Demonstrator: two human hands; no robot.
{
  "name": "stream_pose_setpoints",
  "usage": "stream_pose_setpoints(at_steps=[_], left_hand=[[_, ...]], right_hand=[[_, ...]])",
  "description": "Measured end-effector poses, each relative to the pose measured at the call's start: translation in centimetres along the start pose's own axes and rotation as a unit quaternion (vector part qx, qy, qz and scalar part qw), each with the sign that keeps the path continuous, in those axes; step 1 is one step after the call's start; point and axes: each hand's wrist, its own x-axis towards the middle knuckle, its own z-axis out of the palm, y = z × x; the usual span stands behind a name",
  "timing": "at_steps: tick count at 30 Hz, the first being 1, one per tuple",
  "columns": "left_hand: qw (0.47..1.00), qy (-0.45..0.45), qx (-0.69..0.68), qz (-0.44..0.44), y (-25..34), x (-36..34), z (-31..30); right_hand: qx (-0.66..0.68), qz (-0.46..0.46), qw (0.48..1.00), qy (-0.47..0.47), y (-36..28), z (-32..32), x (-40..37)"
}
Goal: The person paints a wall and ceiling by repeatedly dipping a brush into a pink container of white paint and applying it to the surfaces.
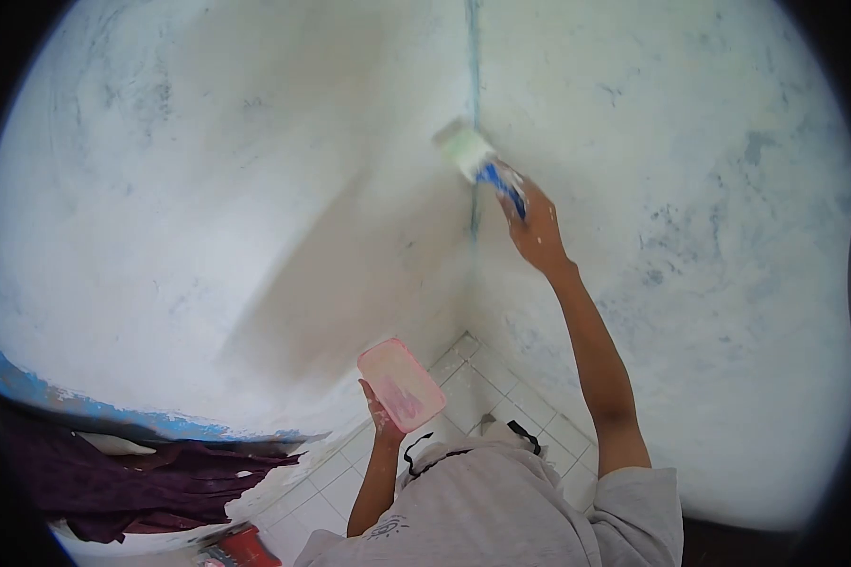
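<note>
My right hand [539,230] is raised to the corner where two walls meet, closed around the blue handle of a wide paintbrush [466,151]. Pale paint coats the brush's head, which is slightly blurred and lies over the left wall [312,189] just beside the bluish corner line [474,57]. Lower down, my left hand [381,418] grips a pink plastic tub [402,386] from its left side and underneath. Whitish residue and a pinkish smear show inside the tub, tilted towards me. White specks dot both hands.
Patchy white paint with grey marks covers the right wall [671,227]. White floor tiles [487,378] lie below the corner. A dark purple cloth [151,472] and a red object [249,546] are at lower left, under a blue-painted strip [113,408].
</note>
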Motion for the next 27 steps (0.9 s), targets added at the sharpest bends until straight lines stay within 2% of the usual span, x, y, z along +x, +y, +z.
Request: stream_pose_setpoints(at_steps=[2,4,6,8,10,11,12,13,14,17,20,21,23,24,25,27], left_hand=[[0.999,0.031,0.014,0.033,0.0,0.1,0.1],[0.999,0.022,-0.003,0.041,-0.1,0.3,-1.6],[0.999,0.009,-0.018,0.049,-0.1,0.5,-1.6],[0.997,0.017,-0.058,0.054,-0.3,0.1,0.2],[0.996,-0.003,-0.067,0.056,-1.0,0.4,-0.4],[0.996,-0.023,-0.069,0.053,-1.2,0.3,-0.7],[0.996,-0.022,-0.069,0.054,-1.4,0.1,-0.7],[0.997,-0.017,-0.068,0.042,-1.6,0.1,-0.4],[0.997,-0.012,-0.068,0.029,-2.0,0.1,-0.1],[0.996,-0.02,-0.086,0.004,-2.4,0.5,1.2],[0.999,0.007,-0.041,0.013,-3.3,1.8,-0.7],[0.999,0.008,-0.039,0.009,-3.2,1.7,-0.4],[0.999,0.003,-0.034,-0.012,-2.7,2.3,0.9],[0.999,0.001,-0.032,-0.017,-2.4,2.7,1.1],[0.999,-0.003,-0.026,-0.023,-2.0,3.0,1.1],[0.999,-0.006,-0.018,-0.033,-0.6,3.3,1.4]], right_hand=[[0.006,-0.045,0.999,0.029,0.2,2.0,2.8],[-0.031,-0.122,0.986,0.106,2.9,6.6,2.8],[-0.021,-0.063,0.993,0.097,4.3,10.2,-0.1],[0.018,-0.111,0.987,0.117,7.1,12.1,-2.5],[-0.013,-0.081,0.996,0.035,9.2,11.3,-5.0],[-0.011,-0.083,0.996,0.032,10.5,10.3,-6.0],[-0.098,-0.031,0.984,-0.143,11.8,9.2,-6.9],[-0.183,0.022,0.933,-0.311,12.2,8.2,-7.0],[-0.186,0.021,0.932,-0.311,12.5,7.9,-6.7],[-0.163,-0.012,0.95,-0.266,9.5,6.1,-2.7],[-0.171,-0.097,0.954,-0.225,3.7,2.5,6.9],[-0.193,-0.096,0.95,-0.228,1.3,0.7,9.7],[-0.187,-0.112,0.963,-0.16,-4.9,-3.2,12.8],[-0.174,-0.188,0.964,-0.077,-5.0,-3.9,13.9],[-0.135,-0.151,0.978,-0.04,-9.2,-6.1,13.6],[-0.063,-0.137,0.986,0.068,-10.6,-6.0,13.6]])
